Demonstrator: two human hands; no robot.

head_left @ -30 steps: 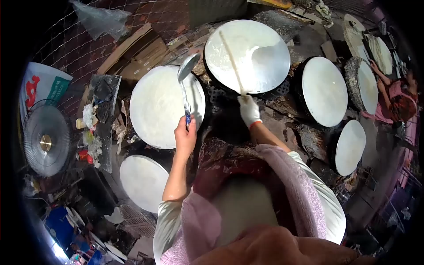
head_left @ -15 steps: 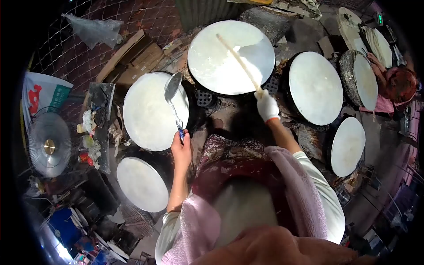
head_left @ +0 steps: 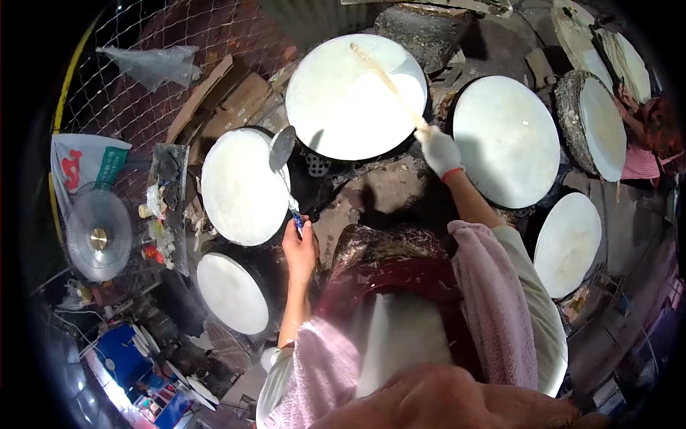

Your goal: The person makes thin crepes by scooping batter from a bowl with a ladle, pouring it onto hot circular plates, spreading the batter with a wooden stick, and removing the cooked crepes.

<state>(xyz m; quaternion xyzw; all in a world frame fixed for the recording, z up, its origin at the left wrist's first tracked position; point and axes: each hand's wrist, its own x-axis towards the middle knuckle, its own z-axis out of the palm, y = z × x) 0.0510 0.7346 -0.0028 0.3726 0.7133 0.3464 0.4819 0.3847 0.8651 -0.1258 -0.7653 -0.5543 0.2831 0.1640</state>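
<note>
Compared with the earlier frame, the gloved right hand (head_left: 439, 151) is now standing by the large round plate's 4 o'clock rim rather than its 6 o'clock, and its pale stick (head_left: 388, 84) is slanting further over. That large plate (head_left: 336, 96) is lying at 12 o'clock, with the right plate (head_left: 505, 141) at 2 and the left plate (head_left: 239, 187) between 9 and 10; they are probably ringing the person to stay within reach. The ladle (head_left: 282, 148) is showing its dark bowl at the left plate's 1 o'clock edge; whether they are touching, I cannot tell. The bare left hand (head_left: 300, 249) is wrapping its fingers around the blue handle end, likely keeping the bowl off the large plate. The right is closing around the stick's near end, seemingly so its length is spanning the surface.
</note>
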